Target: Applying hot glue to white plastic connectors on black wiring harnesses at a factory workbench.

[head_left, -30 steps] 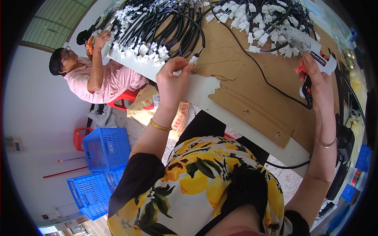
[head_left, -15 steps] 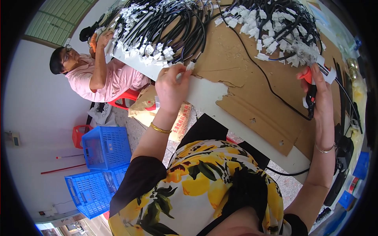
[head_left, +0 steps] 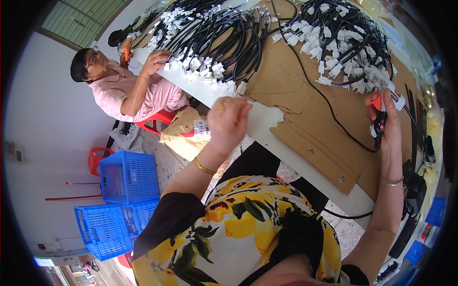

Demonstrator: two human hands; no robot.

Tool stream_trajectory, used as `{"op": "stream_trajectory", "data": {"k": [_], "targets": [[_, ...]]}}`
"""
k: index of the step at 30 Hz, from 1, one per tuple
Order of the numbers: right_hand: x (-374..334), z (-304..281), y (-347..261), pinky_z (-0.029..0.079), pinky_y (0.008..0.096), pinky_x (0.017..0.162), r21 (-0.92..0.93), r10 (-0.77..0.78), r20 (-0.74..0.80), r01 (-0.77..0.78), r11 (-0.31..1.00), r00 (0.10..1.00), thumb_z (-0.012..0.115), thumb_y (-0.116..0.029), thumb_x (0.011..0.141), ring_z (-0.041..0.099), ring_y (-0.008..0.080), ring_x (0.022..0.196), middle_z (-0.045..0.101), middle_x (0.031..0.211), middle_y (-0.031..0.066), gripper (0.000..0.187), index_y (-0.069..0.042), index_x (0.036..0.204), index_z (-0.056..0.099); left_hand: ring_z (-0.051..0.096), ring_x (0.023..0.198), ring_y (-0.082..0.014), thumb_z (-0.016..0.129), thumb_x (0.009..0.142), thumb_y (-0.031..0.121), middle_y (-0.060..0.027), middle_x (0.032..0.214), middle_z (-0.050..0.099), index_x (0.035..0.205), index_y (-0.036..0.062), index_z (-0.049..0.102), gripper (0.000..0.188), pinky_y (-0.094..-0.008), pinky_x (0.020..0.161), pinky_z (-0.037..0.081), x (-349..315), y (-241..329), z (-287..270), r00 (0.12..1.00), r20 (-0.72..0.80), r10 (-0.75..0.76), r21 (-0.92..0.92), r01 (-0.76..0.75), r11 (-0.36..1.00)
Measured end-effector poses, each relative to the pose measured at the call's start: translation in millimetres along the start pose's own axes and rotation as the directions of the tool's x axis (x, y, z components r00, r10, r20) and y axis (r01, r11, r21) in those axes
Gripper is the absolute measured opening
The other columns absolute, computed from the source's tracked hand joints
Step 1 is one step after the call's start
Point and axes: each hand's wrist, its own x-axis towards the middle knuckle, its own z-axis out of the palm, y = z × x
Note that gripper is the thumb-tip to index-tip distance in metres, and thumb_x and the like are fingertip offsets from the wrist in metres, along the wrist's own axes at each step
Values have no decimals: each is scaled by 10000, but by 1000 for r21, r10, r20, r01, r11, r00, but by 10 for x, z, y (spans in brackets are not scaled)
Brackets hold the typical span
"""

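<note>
My right hand (head_left: 392, 125) is wrapped round a black corded tool with a red trigger (head_left: 380, 117), which looks like a glue gun. Its white front part is beside the right-hand pile of black cables with white connectors (head_left: 346, 57). A crumpled clear mass (head_left: 376, 75) lies by that front part. My left hand (head_left: 228, 121) is closed, its fingers curled at the table's near edge. Whether anything is in them is hidden. Just past these fingers, white connectors (head_left: 241, 88) end the left-hand bundle of black cables (head_left: 224, 40).
Brown cardboard (head_left: 324, 138) covers much of the white table (head_left: 265, 119); the tool's black cord (head_left: 312, 86) crosses it. At the left a person in pink (head_left: 136, 95) sits holding an orange tool (head_left: 127, 49). Blue crates (head_left: 129, 178) and a paper sack (head_left: 186, 133) stand on the floor.
My left hand has drawn back from the white connector it was touching, toward me and slightly right. The right hand keeps its grip on the tool. The seated person's near hand has moved toward the cables.
</note>
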Motion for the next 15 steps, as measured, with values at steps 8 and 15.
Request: {"op": "stream_trajectory", "data": {"k": [8, 15], "targets": [[44, -98, 112, 300, 196, 473, 58, 1, 93, -7, 998, 996, 517, -408, 813, 408, 78, 496, 588, 714, 57, 337, -73, 797, 553, 575, 707, -254, 587, 680, -26, -84, 788, 603, 801, 16, 536, 138, -333, 663, 468, -125, 443, 263, 947, 90, 309, -256, -278, 926], [76, -106, 152, 310, 195, 464, 26, -36, 93, 34, 999, 995, 489, -366, 843, 418, 74, 506, 575, 712, 60, 308, -64, 800, 534, 581, 652, -257, 530, 691, -63, -93, 750, 594, 851, -6, 523, 171, -326, 629, 483, -244, 392, 347, 967, 15, 254, -321, -235, 917]]}}
